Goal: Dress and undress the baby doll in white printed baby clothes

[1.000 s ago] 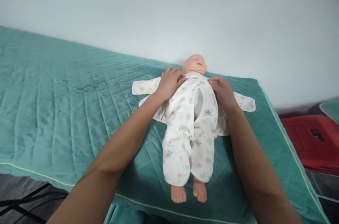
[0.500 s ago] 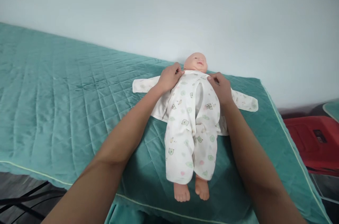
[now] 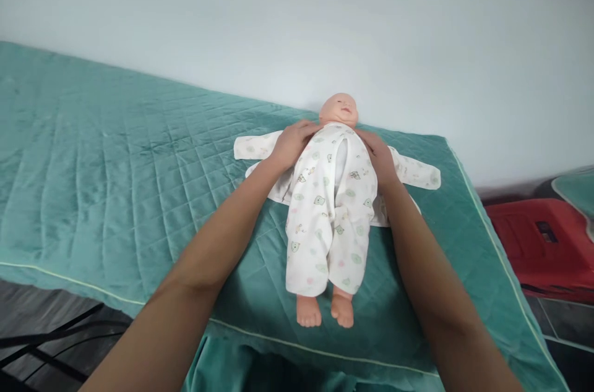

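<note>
A baby doll [image 3: 338, 109] lies on its back in white trousers [image 3: 309, 213] printed with small animals and leaves, pulled up to its chest. Spread beneath it is a matching white jacket [image 3: 420, 173], sleeves out to both sides. My left hand [image 3: 296, 142] rests at the doll's shoulder on the left of the picture, fingers stretched toward its neck. At the other shoulder my right hand [image 3: 378, 154] lies with fingers extended along the trousers' upper edge. Some fingertips are hidden against the doll. Its bare feet [image 3: 309, 311] stick out below the hems.
A green quilted cover [image 3: 116, 182] spreads over the bed, which meets a pale wall [image 3: 297, 21] behind the doll. On the right, past the bed's edge, stands a red plastic object [image 3: 542, 250]. Black metal legs [image 3: 51, 336] show at the lower left.
Both hands have loosened from bent, pinching fingers at the trousers' top edge to straighter fingers at the doll's shoulders. The view has shifted slightly, and the doll's feet appear higher.
</note>
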Demonstrator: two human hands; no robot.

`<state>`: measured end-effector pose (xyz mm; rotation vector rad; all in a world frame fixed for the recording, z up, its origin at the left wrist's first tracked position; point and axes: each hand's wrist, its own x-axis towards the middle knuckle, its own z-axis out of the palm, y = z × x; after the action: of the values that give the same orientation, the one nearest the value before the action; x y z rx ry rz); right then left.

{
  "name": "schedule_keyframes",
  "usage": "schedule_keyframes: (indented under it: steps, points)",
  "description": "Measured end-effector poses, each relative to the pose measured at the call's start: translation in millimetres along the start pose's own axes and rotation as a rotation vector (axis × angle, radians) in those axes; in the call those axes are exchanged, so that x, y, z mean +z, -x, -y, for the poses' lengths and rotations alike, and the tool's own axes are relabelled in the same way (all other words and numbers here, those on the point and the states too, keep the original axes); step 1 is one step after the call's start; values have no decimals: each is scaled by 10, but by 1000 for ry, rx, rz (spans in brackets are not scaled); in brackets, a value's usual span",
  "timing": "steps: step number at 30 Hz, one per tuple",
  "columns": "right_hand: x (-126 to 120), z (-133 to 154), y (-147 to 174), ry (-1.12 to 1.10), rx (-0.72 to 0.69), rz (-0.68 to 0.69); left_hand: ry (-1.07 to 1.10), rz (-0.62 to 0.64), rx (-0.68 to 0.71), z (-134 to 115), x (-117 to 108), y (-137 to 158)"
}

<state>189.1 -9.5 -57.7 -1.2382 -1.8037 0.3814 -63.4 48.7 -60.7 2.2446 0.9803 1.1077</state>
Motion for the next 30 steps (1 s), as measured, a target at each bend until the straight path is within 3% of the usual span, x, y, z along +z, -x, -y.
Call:
schedule_keyframes:
  steps: [9, 13, 18, 23, 27, 30]
  points:
    - [-49, 82, 487, -49, 143, -89, -214, -72, -7, -35, -53, 494]
    - [-46, 101, 617, 85, 201, -223, -275, -88, -25, -76, -57, 591]
    - [-40, 102, 575, 112, 378, -123, -351, -177, -116, -235, -42, 583]
    - [-20, 150, 519, -209, 532, -98, -169, -121, -161, -349, -59, 544]
    - [-6, 239, 483, -606, 660, -96, 103, -105, -360, -450, -55, 556]
    - [-24, 322, 468, -738, 710, -106, 326, -139, -499, -563, -36, 579]
